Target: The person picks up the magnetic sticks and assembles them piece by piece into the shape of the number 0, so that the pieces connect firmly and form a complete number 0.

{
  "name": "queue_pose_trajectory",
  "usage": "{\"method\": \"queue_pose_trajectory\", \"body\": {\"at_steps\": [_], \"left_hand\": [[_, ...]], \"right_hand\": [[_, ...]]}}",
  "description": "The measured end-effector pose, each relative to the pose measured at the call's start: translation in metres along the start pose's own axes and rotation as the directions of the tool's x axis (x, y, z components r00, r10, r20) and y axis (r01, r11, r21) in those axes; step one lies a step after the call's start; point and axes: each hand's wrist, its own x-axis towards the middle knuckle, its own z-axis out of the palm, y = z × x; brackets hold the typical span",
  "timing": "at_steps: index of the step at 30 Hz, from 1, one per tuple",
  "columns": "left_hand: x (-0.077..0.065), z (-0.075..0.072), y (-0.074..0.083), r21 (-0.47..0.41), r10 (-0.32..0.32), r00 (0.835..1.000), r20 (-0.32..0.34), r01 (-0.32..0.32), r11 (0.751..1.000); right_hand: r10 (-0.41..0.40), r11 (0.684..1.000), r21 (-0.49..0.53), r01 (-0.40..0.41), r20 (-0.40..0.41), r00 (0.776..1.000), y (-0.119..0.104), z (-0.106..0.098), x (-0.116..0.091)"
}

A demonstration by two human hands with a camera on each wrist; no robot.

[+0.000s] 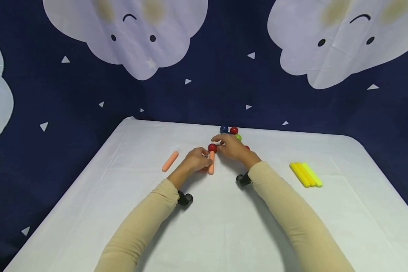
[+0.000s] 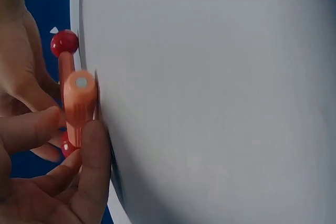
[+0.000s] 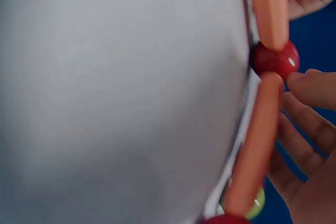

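My left hand (image 1: 195, 160) pinches an orange magnetic-type stick (image 1: 211, 163) with a small grey disc in its end, seen end-on in the left wrist view. The stick's far end meets a red ball (image 1: 212, 147). The thumb of my right hand (image 1: 232, 146) touches that ball (image 3: 278, 60), its other fingers loosely bent behind. In the right wrist view, a second orange stick (image 3: 254, 145) runs from the ball to another red ball (image 3: 227, 219). Beyond my right hand are a blue ball (image 1: 224, 129), a red ball (image 1: 234, 130) and a green ball (image 1: 238, 137), partly hidden.
A loose orange stick (image 1: 170, 161) lies left of my left hand. Several yellow sticks (image 1: 306, 174) lie side by side at the right on the white tabletop (image 1: 217, 234). A dark blue cloth with clouds (image 1: 224, 90) hangs behind the table's far edge.
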Motion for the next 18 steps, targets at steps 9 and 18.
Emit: {"method": "queue_pose_trajectory", "body": {"at_steps": [9, 18], "left_hand": [[0.011, -0.021, 0.002, 0.166, 0.157, 0.985, -0.076, -0.143, 0.976], [0.032, -0.028, 0.0, 0.276, 0.334, 0.943, -0.007, -0.319, 0.907]], "right_hand": [[0.084, 0.996, 0.015, -0.083, -0.075, 0.994, 0.013, -0.035, -0.014], [0.197, 0.979, -0.039, -0.201, -0.096, 0.976, 0.031, -0.046, -0.023]]}}
